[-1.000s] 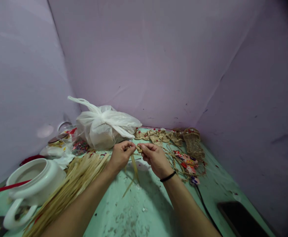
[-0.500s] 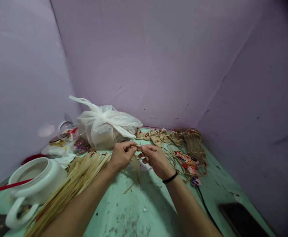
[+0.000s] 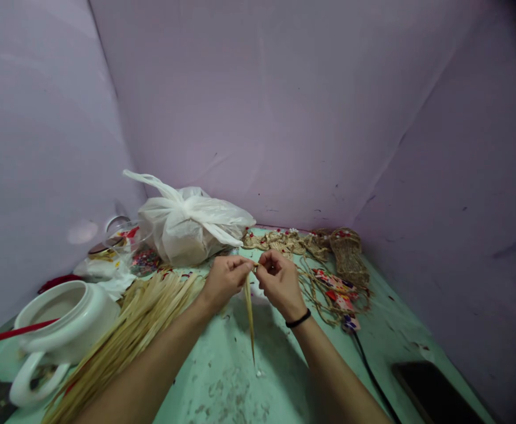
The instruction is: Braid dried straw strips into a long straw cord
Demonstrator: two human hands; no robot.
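Fingertips of my left hand (image 3: 227,279) and my right hand (image 3: 281,281) meet in a pinch over the middle of the table. Between them is a strip of dried plant fibre (image 3: 250,312), whose loose end hangs down and tapers to a point. Its upper part is mostly hidden by the fingers. A black band (image 3: 298,318) circles my right wrist. To the left of my left hand lies a bundle of similar pale straw-like strips (image 3: 156,300). Twisted cords (image 3: 317,291) and colourful patterned pieces (image 3: 340,291) lie just right of my right hand.
A tied white plastic bag (image 3: 187,227) stands against the wall. Left are a white pot (image 3: 103,312) with a red stick (image 3: 15,333) and small packets. Braided fibre pieces with beads (image 3: 284,242) lie behind. A dark phone (image 3: 435,388) and black cable (image 3: 370,374) are front right.
My right hand has turned and its fingers curl more upright. The hanging strip now shows longer and straighter below my fingertips.
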